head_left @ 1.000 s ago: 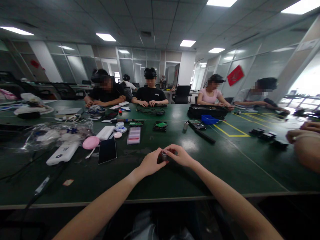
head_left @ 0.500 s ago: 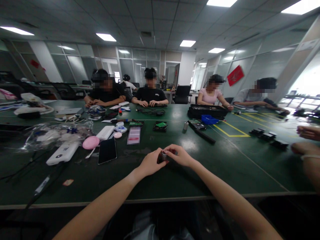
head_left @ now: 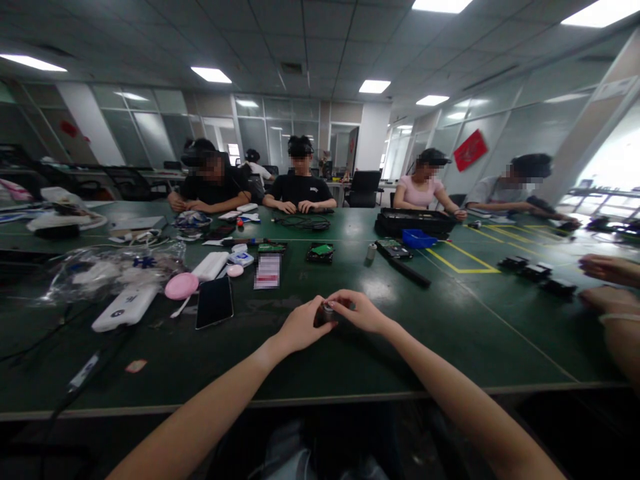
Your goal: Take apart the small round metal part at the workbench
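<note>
A small grey metal cylinder [head_left: 329, 312] stands upright on the green table between my two hands. My left hand [head_left: 305, 325] curls round its left and near side, thumb in front. From the right, my right hand [head_left: 361, 311] bends over it, with the fingertips pinching at its top edge. The fingers cover much of the cylinder, and its top is too small to make out. A similar metal cylinder [head_left: 371, 251] stands farther back, to the right of a hard drive with a green circuit board [head_left: 320, 252].
On the left lie a phone [head_left: 215, 303], a pink round case [head_left: 182, 286], a white power bank [head_left: 126, 307] and clear plastic bags. A black bar [head_left: 409, 272] and blue tray [head_left: 419, 238] are behind right. A co-worker's hands [head_left: 607, 283] reach in at the right.
My hands and the cylinder between them stay almost still. At the right edge, the co-worker's hands have shifted a little to the left.
</note>
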Available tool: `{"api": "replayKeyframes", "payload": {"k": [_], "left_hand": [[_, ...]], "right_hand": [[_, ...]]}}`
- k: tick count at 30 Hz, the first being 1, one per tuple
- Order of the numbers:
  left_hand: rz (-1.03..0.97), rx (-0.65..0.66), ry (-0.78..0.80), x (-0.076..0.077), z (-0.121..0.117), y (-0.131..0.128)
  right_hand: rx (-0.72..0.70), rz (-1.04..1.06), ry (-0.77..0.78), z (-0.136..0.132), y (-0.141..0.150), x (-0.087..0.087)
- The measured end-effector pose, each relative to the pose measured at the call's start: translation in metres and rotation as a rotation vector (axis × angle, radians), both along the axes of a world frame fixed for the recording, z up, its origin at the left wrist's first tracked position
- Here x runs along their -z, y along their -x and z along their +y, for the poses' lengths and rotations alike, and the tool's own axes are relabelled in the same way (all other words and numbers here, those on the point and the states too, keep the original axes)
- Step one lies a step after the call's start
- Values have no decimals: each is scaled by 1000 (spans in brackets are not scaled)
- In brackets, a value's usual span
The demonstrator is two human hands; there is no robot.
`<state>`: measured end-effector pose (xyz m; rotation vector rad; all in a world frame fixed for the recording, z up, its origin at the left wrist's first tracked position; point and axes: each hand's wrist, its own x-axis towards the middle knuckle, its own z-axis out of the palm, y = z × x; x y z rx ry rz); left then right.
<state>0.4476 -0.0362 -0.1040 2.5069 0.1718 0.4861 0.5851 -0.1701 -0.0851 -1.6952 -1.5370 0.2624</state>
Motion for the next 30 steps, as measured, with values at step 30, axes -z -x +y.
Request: {"api": "replayKeyframes", "payload": {"k": [30], "left_hand": [[20,8,2,-3,0,1]], "right_hand": [[-6,-26,8,-1,1,-1]]}}
